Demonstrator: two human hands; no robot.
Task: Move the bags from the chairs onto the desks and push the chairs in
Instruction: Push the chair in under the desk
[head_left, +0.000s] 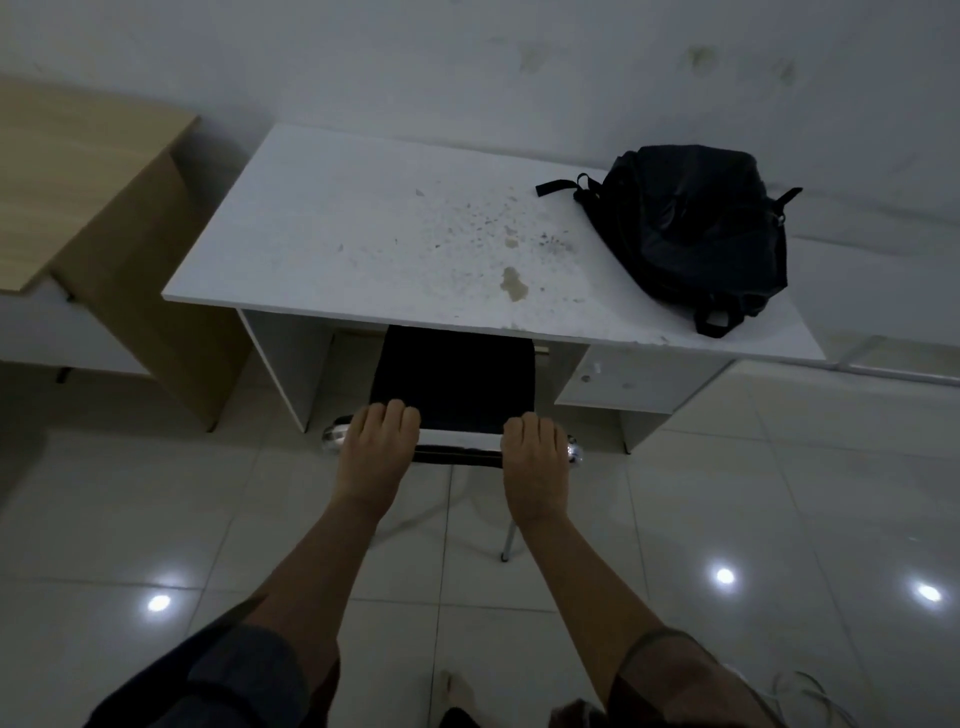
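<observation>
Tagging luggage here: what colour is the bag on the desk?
Black, straps included; the bag shows best in the head view.

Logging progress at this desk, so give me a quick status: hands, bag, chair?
Left hand and right hand grip chair top rail. Black bag on white desk, right side. Chair seat partly under desk. Nothing blocking.

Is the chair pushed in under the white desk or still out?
Partly in: the chair has its seat under the white desk, its backrest and rear legs outside.
</observation>
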